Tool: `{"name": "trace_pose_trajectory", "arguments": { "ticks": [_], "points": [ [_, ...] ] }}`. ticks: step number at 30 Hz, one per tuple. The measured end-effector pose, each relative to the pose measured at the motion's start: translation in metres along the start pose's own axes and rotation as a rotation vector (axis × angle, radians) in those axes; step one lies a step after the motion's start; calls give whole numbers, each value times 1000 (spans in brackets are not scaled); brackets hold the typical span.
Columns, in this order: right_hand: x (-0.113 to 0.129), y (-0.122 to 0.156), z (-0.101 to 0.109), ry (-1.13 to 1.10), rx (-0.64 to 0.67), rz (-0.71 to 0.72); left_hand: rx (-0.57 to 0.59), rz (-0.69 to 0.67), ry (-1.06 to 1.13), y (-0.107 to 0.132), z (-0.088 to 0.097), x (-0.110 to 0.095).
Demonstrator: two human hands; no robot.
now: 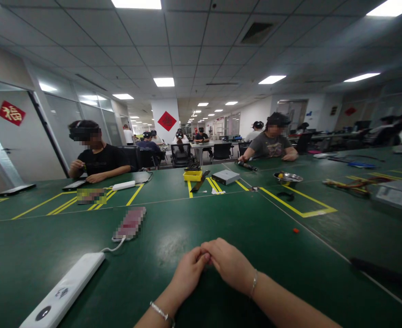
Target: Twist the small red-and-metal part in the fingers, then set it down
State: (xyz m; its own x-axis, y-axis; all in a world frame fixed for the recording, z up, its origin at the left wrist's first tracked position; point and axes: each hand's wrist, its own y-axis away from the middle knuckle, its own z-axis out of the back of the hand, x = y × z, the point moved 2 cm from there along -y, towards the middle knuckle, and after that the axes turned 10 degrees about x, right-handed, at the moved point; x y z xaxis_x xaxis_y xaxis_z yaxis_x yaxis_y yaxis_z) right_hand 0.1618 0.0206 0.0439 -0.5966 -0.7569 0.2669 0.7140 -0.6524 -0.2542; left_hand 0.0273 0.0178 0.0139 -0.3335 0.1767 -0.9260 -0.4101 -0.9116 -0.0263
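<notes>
My left hand [190, 269] and my right hand [231, 265] meet just above the near part of the green table [166, 232]. Their fingers are curled and pressed together, the right fingers lapping over the left fingertips. Whatever lies between them, if anything, is hidden. A bracelet circles each wrist. To the left of my hands lies a phone [129, 223], blurred out, with a white cable [114, 248] running to a long white power bank [64, 291]. A small red-orange piece [296, 231] rests on the table to the right.
Across the table sit two people [100, 159] [272, 143] with headgear. Between them are a yellow bin [192, 176], a grey metal box [226, 176] and a metal bowl [292, 178]. Bundled wires [354, 186] and a metal unit [399, 198] lie right; a dark long object [381, 269] is nearer.
</notes>
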Motion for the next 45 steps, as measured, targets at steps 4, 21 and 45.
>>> {"name": "trace_pose_trajectory", "arguments": {
  "ticks": [4,21,45],
  "points": [
    [9,0,0,-30,-11,58,-3,-4,85,-2,1,4],
    [-195,110,53,228,22,-1229,-219,153,395,0,14,-2],
    [-55,10,-9,-1743,70,-551,-178,76,490,-5,12,10]
  ]
}}
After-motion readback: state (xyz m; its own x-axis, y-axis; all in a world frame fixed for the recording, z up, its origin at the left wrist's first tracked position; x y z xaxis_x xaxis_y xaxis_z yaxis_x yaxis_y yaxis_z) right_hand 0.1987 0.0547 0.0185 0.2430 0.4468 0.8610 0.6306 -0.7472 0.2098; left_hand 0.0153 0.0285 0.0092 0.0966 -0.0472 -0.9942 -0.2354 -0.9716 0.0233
